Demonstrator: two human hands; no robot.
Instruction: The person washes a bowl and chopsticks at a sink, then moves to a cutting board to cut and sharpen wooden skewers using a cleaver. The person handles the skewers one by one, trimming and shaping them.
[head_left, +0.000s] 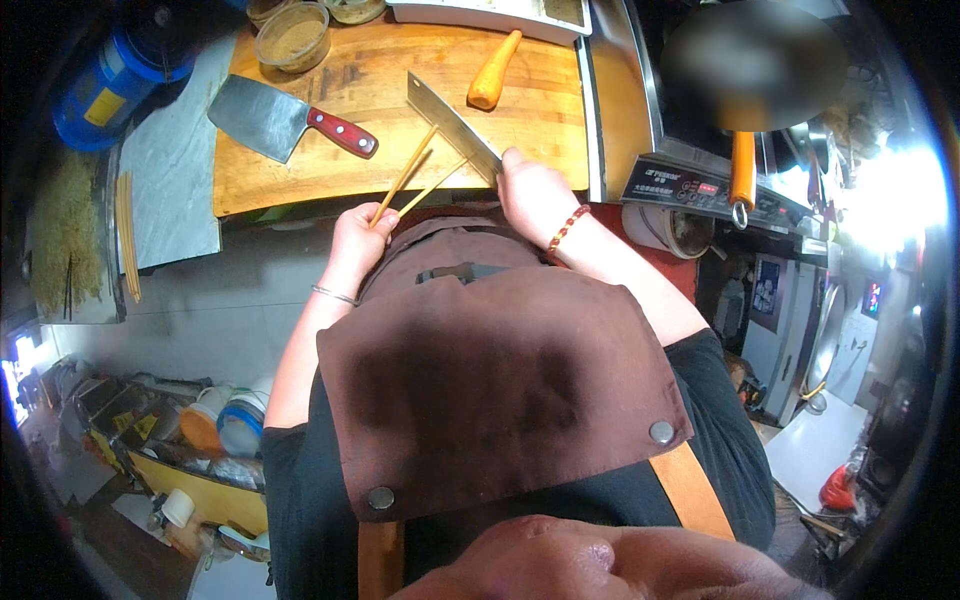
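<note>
My left hand (366, 234) grips two thin wooden chopsticks (406, 174) near their lower ends. They spread apart in a V and slant up over the front edge of the wooden cutting board (360, 56). My right hand (534, 193) is closed around a broad-bladed kitchen knife (454, 126); its handle is hidden in my fist. The blade stands tilted over the board, and the chopstick tips reach up to it. Whether they touch the blade, I cannot tell. A peeled carrot (491, 75) lies beyond the knife. To the left rests a cleaver (266, 116) with a red riveted handle.
Plastic tubs (294, 37) and a white tray (491, 16) line the board's back. An induction cooker (694, 184) sits at right, with a pan's orange handle (742, 169) jutting over its front. More chopsticks (127, 236) lie at the left counter edge, near a blue container (112, 90).
</note>
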